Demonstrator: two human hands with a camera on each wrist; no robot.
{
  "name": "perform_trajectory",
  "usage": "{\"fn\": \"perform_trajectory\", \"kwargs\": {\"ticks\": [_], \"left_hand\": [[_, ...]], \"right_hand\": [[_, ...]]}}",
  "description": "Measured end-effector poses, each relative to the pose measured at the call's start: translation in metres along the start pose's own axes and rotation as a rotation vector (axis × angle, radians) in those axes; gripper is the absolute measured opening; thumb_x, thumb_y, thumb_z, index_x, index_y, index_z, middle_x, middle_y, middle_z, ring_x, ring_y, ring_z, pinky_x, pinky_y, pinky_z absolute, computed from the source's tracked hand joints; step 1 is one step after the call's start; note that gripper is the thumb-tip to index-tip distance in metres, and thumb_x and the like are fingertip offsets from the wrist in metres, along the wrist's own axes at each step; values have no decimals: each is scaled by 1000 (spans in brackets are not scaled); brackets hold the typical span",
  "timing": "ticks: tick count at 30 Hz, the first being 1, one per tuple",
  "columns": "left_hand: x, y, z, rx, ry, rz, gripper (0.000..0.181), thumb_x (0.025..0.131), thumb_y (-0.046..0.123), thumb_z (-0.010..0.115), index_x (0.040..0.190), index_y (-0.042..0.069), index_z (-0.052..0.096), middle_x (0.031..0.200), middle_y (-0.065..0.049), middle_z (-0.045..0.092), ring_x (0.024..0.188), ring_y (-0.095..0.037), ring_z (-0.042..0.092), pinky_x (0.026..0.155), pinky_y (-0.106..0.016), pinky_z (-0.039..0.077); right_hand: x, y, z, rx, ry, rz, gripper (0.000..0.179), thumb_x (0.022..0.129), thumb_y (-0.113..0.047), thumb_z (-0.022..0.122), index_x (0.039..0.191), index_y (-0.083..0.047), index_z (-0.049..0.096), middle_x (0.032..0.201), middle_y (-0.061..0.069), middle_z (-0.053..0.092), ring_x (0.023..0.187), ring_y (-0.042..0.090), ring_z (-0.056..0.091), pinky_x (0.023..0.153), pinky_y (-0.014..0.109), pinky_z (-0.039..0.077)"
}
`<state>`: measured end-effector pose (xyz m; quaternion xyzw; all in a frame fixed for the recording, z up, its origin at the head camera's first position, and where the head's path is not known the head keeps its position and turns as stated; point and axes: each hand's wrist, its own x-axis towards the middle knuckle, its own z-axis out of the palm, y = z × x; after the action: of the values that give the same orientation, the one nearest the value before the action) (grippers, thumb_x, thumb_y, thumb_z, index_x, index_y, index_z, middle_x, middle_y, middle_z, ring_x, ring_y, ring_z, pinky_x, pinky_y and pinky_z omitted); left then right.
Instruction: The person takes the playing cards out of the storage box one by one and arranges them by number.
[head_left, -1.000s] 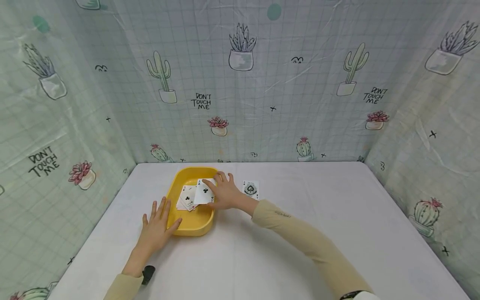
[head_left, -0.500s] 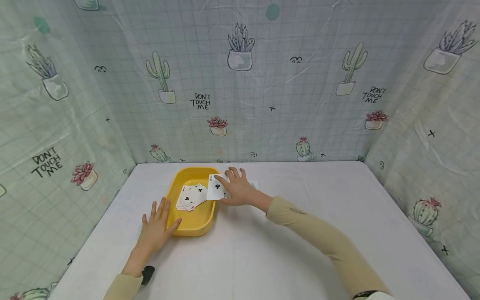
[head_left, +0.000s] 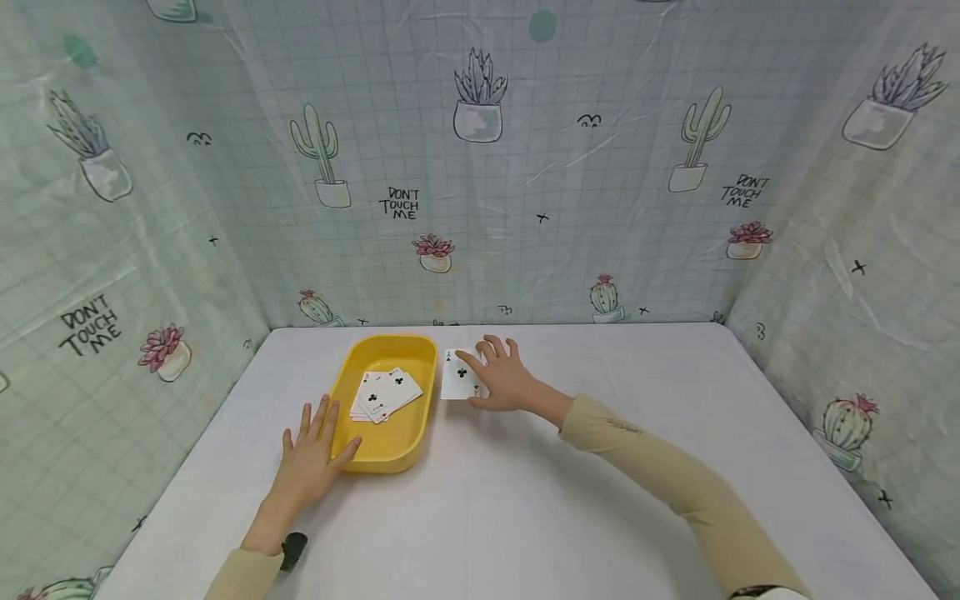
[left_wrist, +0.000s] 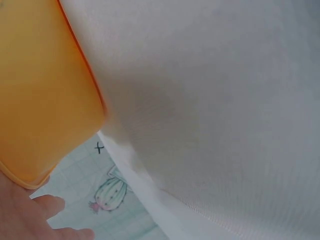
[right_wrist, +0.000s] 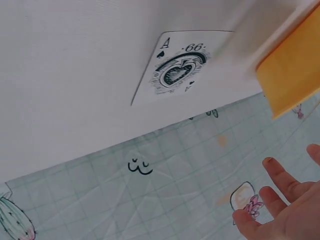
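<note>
In the head view my right hand pinches an ace of clubs card between thumb and index finger, just right of the yellow tray. Its other fingers stay spread. An ace of spades lies face up on the table in the right wrist view; in the head view the hand and held card hide it. Several playing cards lie overlapped and face up inside the tray. With fingers extended, my left hand rests on the tray's left rim.
The white table runs back to a patterned cloth backdrop, with more cloth on both sides. A small black object sits by the left wrist.
My right hand has carried the ace of clubs rightward, out from over the tray and past its right rim. The ace of spades has become covered in the head view. My left hand stays put.
</note>
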<state>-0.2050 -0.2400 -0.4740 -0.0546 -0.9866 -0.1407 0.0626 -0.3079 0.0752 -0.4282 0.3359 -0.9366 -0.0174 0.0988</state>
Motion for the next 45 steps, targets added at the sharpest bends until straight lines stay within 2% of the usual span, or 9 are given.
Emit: {"fn": "perform_trajectory", "kwargs": {"ticks": [17, 34, 45], "left_hand": [[0, -3, 1, -5, 4, -4, 79, 89, 51, 40, 143, 3, 11, 150, -18, 8, 136, -41, -1, 96, -71, 7], [0, -2, 2, -14, 13, -3, 77, 88, 48, 43, 143, 3, 13, 149, -19, 9, 136, -42, 0, 96, -71, 8], [0, -3, 4, -19, 18, -5, 78, 88, 50, 42, 143, 3, 11, 149, -19, 9, 136, -41, 1, 97, -71, 8]], "right_hand": [[-24, 36, 25, -25, 6, 26, 75, 76, -52, 58, 138, -21, 29, 127, 14, 39, 127, 33, 25, 97, 58, 24], [-49, 79, 42, -25, -45, 80, 76, 74, -53, 59, 138, -21, 32, 127, 12, 41, 126, 33, 28, 95, 59, 26], [-57, 98, 49, -21, -75, 111, 76, 73, -51, 61, 137, -20, 32, 128, 14, 41, 125, 35, 29, 94, 60, 26]]}}
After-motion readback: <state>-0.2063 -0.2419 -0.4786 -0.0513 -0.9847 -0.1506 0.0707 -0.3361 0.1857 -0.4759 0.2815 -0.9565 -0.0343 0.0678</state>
